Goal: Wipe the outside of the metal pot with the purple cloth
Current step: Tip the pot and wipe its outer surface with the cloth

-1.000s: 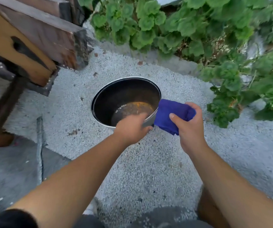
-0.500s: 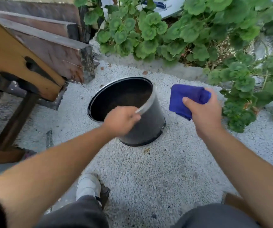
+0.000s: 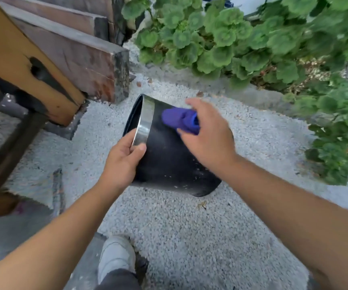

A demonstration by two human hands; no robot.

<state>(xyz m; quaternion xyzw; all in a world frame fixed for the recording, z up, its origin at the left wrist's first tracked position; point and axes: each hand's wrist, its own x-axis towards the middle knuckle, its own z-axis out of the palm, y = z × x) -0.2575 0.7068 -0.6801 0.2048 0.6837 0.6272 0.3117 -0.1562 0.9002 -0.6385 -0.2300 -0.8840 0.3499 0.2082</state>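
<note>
Two hands work: left hand [image 3: 125, 158] now grips the tipped metal pot [image 3: 168, 155] rim; right hand [image 3: 206, 135] has pressed the purple cloth [image 3: 179, 119] onto its blackened side, so wiping begins.

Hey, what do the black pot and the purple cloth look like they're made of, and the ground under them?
The black round pot looks like metal: a shiny mirror-like band at the rim, while its wall is matte black, coated or sooted. The purple cloth seems a soft fabric, bunched into folds under the right hand. The ground looks like fine pale gravel, grainy and loose.
</note>
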